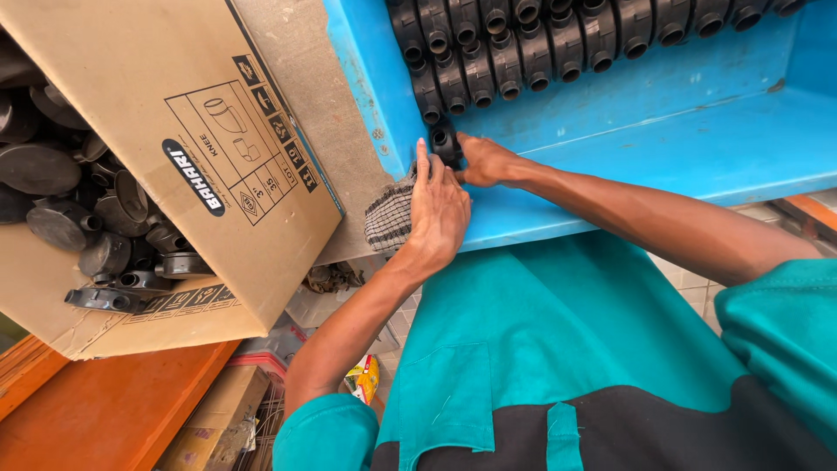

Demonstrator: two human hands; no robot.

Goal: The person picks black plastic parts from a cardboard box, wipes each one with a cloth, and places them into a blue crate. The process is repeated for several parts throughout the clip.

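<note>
The person's left hand (438, 212) lies flat on the front edge of a blue shelf (697, 148), with its fingers stretched out straight and close together. It grips nothing, but it presses on a checked cloth (389, 218) that hangs over the shelf edge under it. The right hand (485, 160) is just beside the left one, a bit deeper on the shelf. Its fingers curl around a black pipe piece (445, 142), which sits at the left end of the shelf floor, close to the blue side wall. Behind it, more black pipe pieces (540, 44) stand in neat rows at the back of the shelf. To the left, a big cardboard box (200, 157) lies tipped over, and it is full of round black pipe parts (78, 209). The person wears a teal shirt (558, 349). An orange board (105, 410) is down below the box.
</note>
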